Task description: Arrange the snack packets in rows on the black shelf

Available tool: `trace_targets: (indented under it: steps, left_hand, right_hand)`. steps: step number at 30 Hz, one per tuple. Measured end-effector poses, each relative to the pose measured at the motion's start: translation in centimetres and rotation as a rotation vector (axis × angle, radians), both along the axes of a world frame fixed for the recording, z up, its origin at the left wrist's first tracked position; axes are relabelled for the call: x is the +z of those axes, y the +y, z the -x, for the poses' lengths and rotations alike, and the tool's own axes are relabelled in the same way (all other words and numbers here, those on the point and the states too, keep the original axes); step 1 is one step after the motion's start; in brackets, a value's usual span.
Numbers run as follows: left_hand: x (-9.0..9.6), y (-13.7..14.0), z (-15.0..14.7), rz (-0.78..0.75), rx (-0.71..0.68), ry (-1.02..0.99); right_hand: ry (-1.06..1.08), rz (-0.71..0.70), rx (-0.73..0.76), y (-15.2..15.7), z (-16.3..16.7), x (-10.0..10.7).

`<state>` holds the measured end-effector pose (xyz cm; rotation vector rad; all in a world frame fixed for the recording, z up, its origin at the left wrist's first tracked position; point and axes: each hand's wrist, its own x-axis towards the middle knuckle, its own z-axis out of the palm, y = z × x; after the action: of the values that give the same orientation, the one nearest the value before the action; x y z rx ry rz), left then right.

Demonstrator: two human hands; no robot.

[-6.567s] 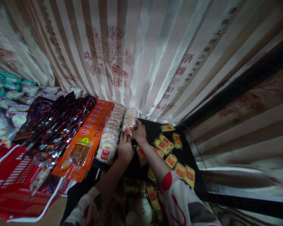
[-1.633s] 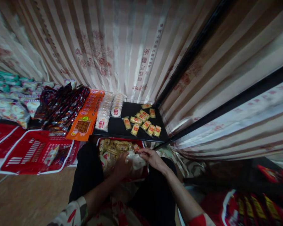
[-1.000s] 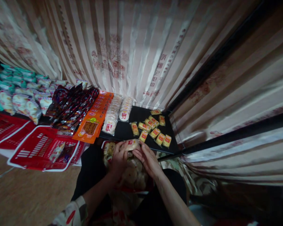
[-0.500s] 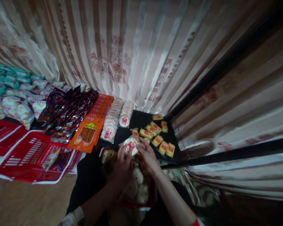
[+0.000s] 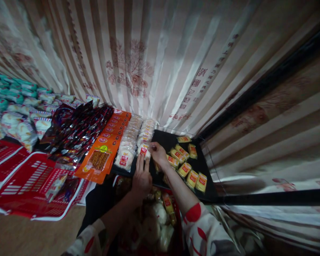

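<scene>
A round white cake in a clear wrapper with a red label (image 5: 143, 150) lies at the near end of a row of similar wrapped cakes (image 5: 147, 128). My right hand (image 5: 159, 153) pinches its right edge between thumb and fingers. From the near side, my left hand (image 5: 142, 179) rests stretched fingertips on the cake's front. Left of this row is a longer row of the same wrapped cakes (image 5: 126, 154). Beneath my forearms, a red basket (image 5: 179, 227) in my lap holds more white cakes and small yellow packs, partly hidden and dark.
Several small yellow packs (image 5: 185, 170) lie on the black tabletop (image 5: 205, 163) to the right. Leftward are orange snack packs (image 5: 104, 149), dark shiny packs (image 5: 80, 124), white bags (image 5: 26, 133) and green bags (image 5: 13, 94). A red basket (image 5: 18, 181) stands front left. A curtain (image 5: 160, 64) hangs behind.
Both hands have moved forward from above the lap basket, bringing the white cake to the near end of the right row. My left fingers have straightened on it. The view has shifted slightly.
</scene>
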<state>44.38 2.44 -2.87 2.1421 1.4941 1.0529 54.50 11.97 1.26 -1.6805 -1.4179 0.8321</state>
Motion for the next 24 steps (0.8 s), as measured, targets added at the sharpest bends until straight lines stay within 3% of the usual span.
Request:
trace_targets:
  steps: [5, 10, 16, 20, 24]
  left_hand:
    - [-1.0, 1.4, 0.0, 0.004, 0.015, 0.016]
    - [-2.1, 2.3, -0.2, 0.017, 0.032, 0.038]
    - [-2.3, 2.5, -0.4, -0.025, 0.062, 0.033]
    - [-1.2, 2.1, 0.2, -0.047, 0.027, 0.021]
    - [-0.1, -0.4, 1.4, -0.077, -0.035, -0.03]
  right_hand:
    - [-0.186, 0.046, 0.005, 1.7, 0.3, -0.4]
    - [-0.439, -0.002, -0.016, 2.3, 0.5, -0.8]
    - [-0.452, -0.071, -0.088, 1.8, 0.8, -0.8]
    - [-0.261, -0.22, -0.115, -1.1, 0.5, 0.2]
    - [0.006, -0.244, -0.102, -8.3, -0.5, -0.1]
